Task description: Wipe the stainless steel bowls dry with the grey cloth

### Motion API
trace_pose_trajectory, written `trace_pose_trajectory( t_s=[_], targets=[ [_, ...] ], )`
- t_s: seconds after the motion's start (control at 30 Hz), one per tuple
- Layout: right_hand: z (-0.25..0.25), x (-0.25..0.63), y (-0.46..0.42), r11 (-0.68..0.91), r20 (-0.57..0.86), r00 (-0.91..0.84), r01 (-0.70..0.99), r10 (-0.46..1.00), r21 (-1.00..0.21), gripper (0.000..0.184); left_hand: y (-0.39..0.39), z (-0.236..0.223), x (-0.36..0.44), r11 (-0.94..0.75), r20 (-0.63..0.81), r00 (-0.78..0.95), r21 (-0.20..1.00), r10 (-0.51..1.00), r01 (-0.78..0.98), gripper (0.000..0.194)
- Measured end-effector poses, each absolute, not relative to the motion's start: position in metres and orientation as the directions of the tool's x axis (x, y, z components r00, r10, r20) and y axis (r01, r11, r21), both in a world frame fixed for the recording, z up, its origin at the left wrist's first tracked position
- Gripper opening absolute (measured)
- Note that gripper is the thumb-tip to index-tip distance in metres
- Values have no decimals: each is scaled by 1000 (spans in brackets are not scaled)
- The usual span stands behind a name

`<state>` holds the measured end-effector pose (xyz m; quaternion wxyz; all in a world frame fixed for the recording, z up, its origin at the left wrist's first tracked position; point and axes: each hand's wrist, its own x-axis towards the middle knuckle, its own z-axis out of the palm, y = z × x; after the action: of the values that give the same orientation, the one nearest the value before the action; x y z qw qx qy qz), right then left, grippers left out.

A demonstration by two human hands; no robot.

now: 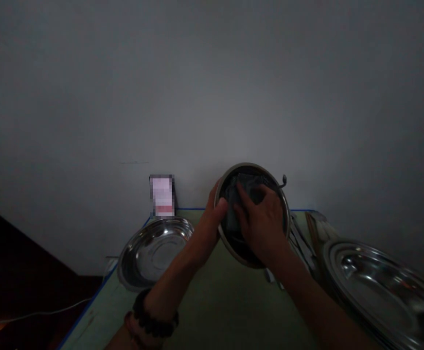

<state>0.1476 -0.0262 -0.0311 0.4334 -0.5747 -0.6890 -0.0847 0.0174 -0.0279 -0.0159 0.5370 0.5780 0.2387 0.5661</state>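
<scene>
A round metal bowl (247, 166) with a dark inside is tilted toward me above the table. My left hand (207, 226) grips its left side, thumb over the rim and fingers behind the wall. Inside the bowl, my right hand (265, 218) presses a dark grey cloth (233, 211) against the inner surface. Some of its fingers are bent over the cloth, and part of the cloth is hidden beneath them. A small hooked metal piece (284, 181) sticks out at the bowl's right edge; what it belongs to is unclear.
A shiny steel basin (161, 253) sits at the left of the green table (226, 311). A phone (162, 194) with a blurred screen leans on the wall behind it. Stacked oval steel trays (379, 296) lie at right, beside long metal utensils (303, 243).
</scene>
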Motion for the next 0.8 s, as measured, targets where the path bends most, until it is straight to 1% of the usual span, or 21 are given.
trace_pose_trajectory(
  t_s=[0.03, 0.1, 0.17, 0.23, 0.3, 0.37, 0.47, 0.53, 0.57, 0.6, 0.67, 0.73, 0.8],
  targets=[
    [-32, 147, -25, 315, 684, 70, 850, 726, -422, 46, -30, -15, 19, -329, 413, 249, 890, 876, -315, 60],
    [-36, 146, -23, 361, 656, 75, 785, 751, -503, 48, -33, -15, 20, -368, 434, 270, 892, 859, -263, 61],
    [-39, 143, -22, 442, 627, 37, 677, 778, -588, 51, -34, -17, 21, -404, 448, 305, 893, 841, -199, 64],
    [-39, 139, -24, 499, 599, 0, 553, 801, -667, 52, -32, -21, 20, -432, 464, 303, 886, 832, -170, 63],
    [-35, 136, -29, 533, 568, -56, 432, 821, -727, 53, -28, -24, 19, -430, 470, 250, 880, 846, -200, 59],
    [-26, 134, -36, 565, 544, -162, 321, 823, -760, 51, -23, -24, 16, -387, 440, 182, 884, 879, -264, 56],
    [-10, 134, -49, 600, 508, -353, 229, 785, -767, 48, -18, -17, 11, -239, 312, 139, 892, 940, -385, 60],
    [-4, 134, -54, 608, 476, -436, 238, 764, -758, 47, -17, -12, 9, -141, 224, 144, 888, 964, -438, 67],
    [-4, 134, -56, 610, 462, -454, 265, 762, -746, 48, -18, -10, 10, -120, 207, 148, 885, 967, -450, 68],
    [-5, 133, -56, 612, 454, -452, 308, 768, -729, 51, -19, -10, 11, -129, 219, 150, 882, 964, -454, 66],
    [-12, 132, -52, 599, 463, -387, 427, 798, -677, 58, -23, -12, 17, -220, 310, 147, 872, 939, -438, 59],
    [-20, 132, -46, 554, 492, -270, 531, 828, -641, 65, -28, -15, 22, -330, 414, 159, 862, 896, -384, 54],
    [-24, 134, -39, 532, 530, -180, 551, 828, -643, 66, -31, -17, 24, -380, 449, 186, 870, 874, -313, 55]
  ],
)
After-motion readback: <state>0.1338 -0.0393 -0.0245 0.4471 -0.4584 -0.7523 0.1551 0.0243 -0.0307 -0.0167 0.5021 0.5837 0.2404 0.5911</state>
